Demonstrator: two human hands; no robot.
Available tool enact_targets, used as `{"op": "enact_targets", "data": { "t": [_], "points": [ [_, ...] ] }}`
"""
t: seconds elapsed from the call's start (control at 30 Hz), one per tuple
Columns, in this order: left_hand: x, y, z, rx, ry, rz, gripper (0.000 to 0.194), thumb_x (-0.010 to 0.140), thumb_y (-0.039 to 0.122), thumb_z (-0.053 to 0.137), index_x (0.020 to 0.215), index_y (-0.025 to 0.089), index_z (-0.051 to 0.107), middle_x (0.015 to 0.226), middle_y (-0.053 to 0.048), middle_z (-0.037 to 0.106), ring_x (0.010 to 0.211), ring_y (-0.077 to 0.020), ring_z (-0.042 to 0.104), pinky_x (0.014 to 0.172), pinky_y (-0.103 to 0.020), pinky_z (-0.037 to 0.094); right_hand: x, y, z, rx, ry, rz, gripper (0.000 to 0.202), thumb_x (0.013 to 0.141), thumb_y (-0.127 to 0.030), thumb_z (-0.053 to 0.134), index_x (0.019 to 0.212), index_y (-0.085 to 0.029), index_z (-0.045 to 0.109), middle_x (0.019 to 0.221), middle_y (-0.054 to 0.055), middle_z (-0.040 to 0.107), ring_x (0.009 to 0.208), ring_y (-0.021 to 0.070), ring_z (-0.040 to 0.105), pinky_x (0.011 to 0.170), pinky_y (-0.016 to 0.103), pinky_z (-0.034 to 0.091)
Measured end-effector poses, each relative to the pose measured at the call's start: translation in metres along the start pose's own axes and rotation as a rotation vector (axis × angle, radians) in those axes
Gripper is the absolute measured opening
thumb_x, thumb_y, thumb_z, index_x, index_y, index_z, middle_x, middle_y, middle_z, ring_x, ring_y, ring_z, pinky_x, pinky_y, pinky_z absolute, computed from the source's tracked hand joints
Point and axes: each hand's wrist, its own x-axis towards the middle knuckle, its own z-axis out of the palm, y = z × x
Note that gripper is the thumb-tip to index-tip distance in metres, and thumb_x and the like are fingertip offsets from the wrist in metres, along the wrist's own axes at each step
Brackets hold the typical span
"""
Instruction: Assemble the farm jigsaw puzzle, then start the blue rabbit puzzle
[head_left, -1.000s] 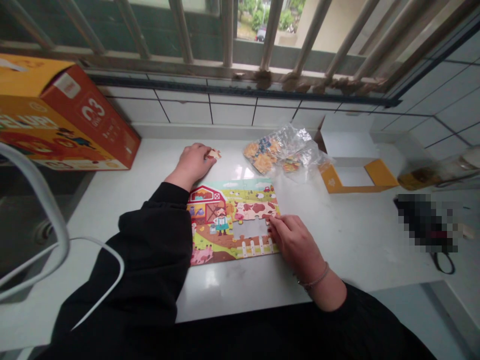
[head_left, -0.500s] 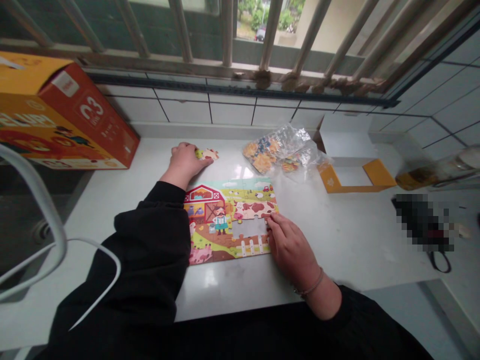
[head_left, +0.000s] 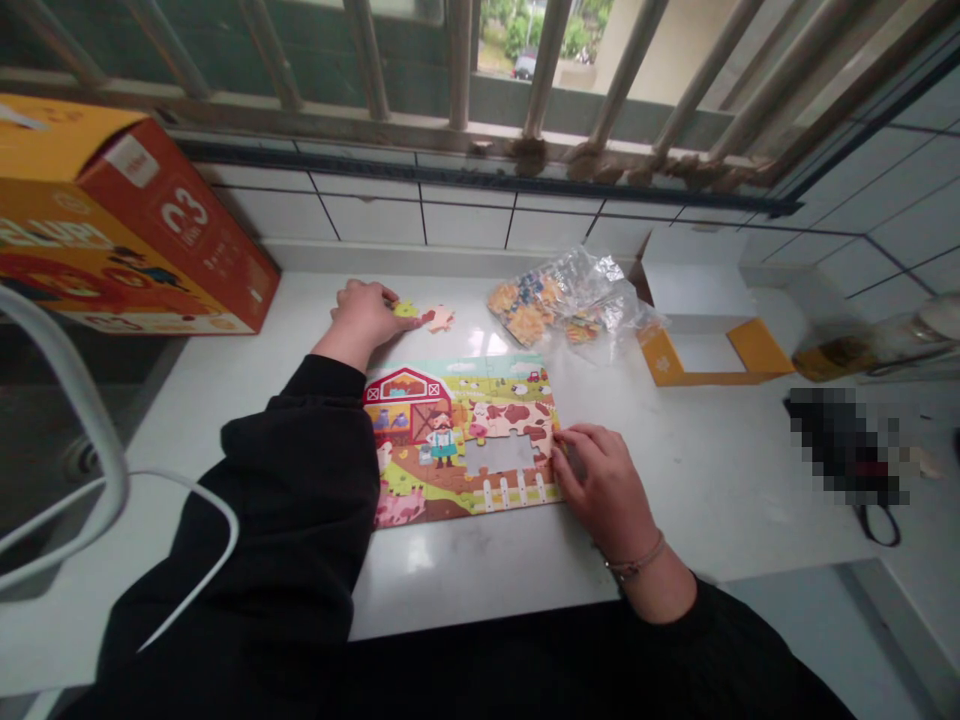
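Farm puzzle (head_left: 450, 440) lies flat on white counter (head_left: 675, 470), nearly done, w/ one gap in the middle-right. Right hand (head_left: 607, 485) rests at puzzle's right edge, fingers curled loosely, tips touching the edge, holding nothing. Left hand (head_left: 364, 312) sits beyond the puzzle, fingers bent down onto a loose piece (head_left: 427, 317) on the counter. Clear bag of pieces (head_left: 566, 300) just right of it; orange box (head_left: 112, 230) far left; open yellow carton (head_left: 705, 350) at right.

White counter (head_left: 675, 480): farm puzzle (head_left: 457, 440), loose piece (head_left: 437, 318), bag w/ pieces (head_left: 562, 300), orange box (head_left: 112, 230).
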Motion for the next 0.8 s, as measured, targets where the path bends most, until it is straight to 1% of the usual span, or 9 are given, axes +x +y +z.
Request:
{"op": "enact_targets", "data": {
  "t": [0.1,0.2,0.33,0.47,0.57,0.63,0.7,0.73,0.8],
  "points": [
    [-0.003,0.005,-0.003,-0.002,0.013,-0.031,0.061,0.075,0.050,0.103,0.119,0.021,0.072,0.140,-0.019,0.064,0.130,-0.0392,0.057,0.115,-0.057,0.048,-0.001,-0.002,0.001,-0.026,-0.037,-0.015,0.024,0.110,-0.033,0.068,0.127,-0.021,0.079,0.124,0.016,0.076,0.112,0.0324,0.070,0.101,0.053,0.059],
    [-0.004,0.006,-0.004,-0.060,0.003,0.008,0.058,0.076,0.045,0.102,0.117,0.022,0.069,0.132,-0.014,0.069,0.118,-0.0331,0.061,0.109,-0.051,0.051,-0.001,-0.002,0.002,-0.052,-0.054,-0.029,0.026,0.111,-0.034,0.067,0.129,-0.020,0.079,0.125,0.016,0.077,0.114,0.0323,0.070,0.101,0.052,0.058],
    [-0.008,0.006,-0.001,-0.148,-0.009,0.048,0.060,0.078,0.037,0.099,0.125,0.024,0.064,0.123,-0.009,0.074,0.102,-0.0264,0.066,0.096,-0.041,0.053,-0.001,-0.002,0.002,-0.084,-0.050,-0.048,0.026,0.112,-0.035,0.065,0.129,-0.020,0.079,0.129,0.017,0.077,0.117,0.0329,0.068,0.102,0.052,0.058],
    [-0.014,0.009,-0.003,-0.130,-0.001,0.123,0.052,0.087,0.030,0.089,0.132,0.023,0.065,0.122,-0.010,0.077,0.102,-0.0277,0.070,0.095,-0.040,0.055,0.001,-0.002,0.001,-0.081,-0.049,-0.061,0.029,0.112,-0.036,0.066,0.133,-0.020,0.078,0.136,0.018,0.076,0.122,0.0340,0.069,0.104,0.053,0.057],
    [-0.022,0.015,-0.012,-0.109,0.031,0.174,0.044,0.093,0.027,0.080,0.135,0.022,0.068,0.126,-0.011,0.078,0.107,-0.0297,0.072,0.098,-0.042,0.056,0.001,-0.001,0.002,-0.045,-0.067,-0.063,0.032,0.112,-0.036,0.066,0.137,-0.020,0.077,0.134,0.017,0.078,0.123,0.0338,0.070,0.107,0.054,0.057],
    [-0.032,0.023,-0.021,-0.102,0.051,0.197,0.039,0.094,0.028,0.079,0.132,0.021,0.071,0.125,-0.011,0.079,0.109,-0.0303,0.072,0.099,-0.042,0.056,0.002,0.001,0.003,-0.008,-0.081,-0.072,0.032,0.113,-0.034,0.063,0.139,-0.021,0.077,0.134,0.016,0.078,0.123,0.0331,0.071,0.109,0.055,0.058],
    [-0.051,0.035,-0.029,-0.099,0.033,0.240,0.027,0.097,0.032,0.079,0.120,0.021,0.074,0.115,-0.010,0.080,0.104,-0.0294,0.072,0.096,-0.043,0.056,0.002,0.005,0.003,0.037,-0.075,-0.072,0.033,0.114,-0.029,0.058,0.140,-0.022,0.077,0.134,0.016,0.078,0.123,0.0319,0.071,0.109,0.055,0.059],
    [-0.064,0.042,-0.031,-0.100,0.006,0.273,0.020,0.098,0.035,0.078,0.111,0.021,0.075,0.105,-0.009,0.079,0.099,-0.0287,0.072,0.094,-0.043,0.056,0.003,0.008,0.002,0.055,-0.060,-0.063,0.034,0.114,-0.026,0.056,0.140,-0.022,0.076,0.134,0.016,0.078,0.123,0.0315,0.071,0.108,0.055,0.059],
    [-0.097,0.058,-0.033,-0.123,-0.073,0.421,0.017,0.101,0.037,0.076,0.096,0.021,0.074,0.095,-0.007,0.075,0.094,-0.0271,0.071,0.090,-0.041,0.055,0.003,0.013,0.000,0.067,-0.020,-0.032,0.034,0.112,-0.023,0.055,0.138,-0.021,0.077,0.131,0.017,0.077,0.121,0.0317,0.070,0.107,0.055,0.061]
  ]
}}
